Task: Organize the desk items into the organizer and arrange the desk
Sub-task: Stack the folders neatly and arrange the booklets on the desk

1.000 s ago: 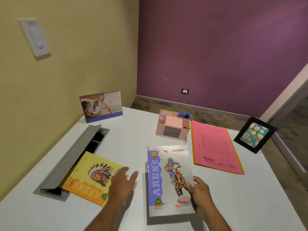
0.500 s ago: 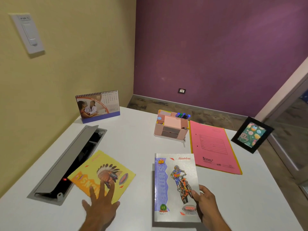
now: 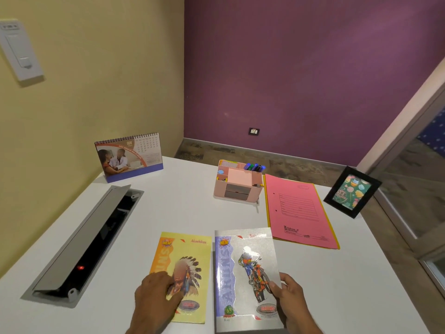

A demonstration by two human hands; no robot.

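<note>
I sit at a white table (image 3: 183, 208) pushed into the corner of a small room. To my left the wall (image 3: 96, 68) is a pale yellow, with a white switch plate (image 3: 20, 51) mounted high on it. Ahead the wall (image 3: 301, 68) is deep purple, and a small socket (image 3: 253, 131) sits low on it, just above a grey skirting strip. Beyond the far edge of the table I see a dark, mottled floor (image 3: 277, 165). On my right a pale frame (image 3: 407, 112) slants down beside a glass panel (image 3: 423, 179). Set into the table on my left is a grey cable hatch (image 3: 79, 239), its lid raised, with a small red light (image 3: 80, 267) glowing inside.
</note>
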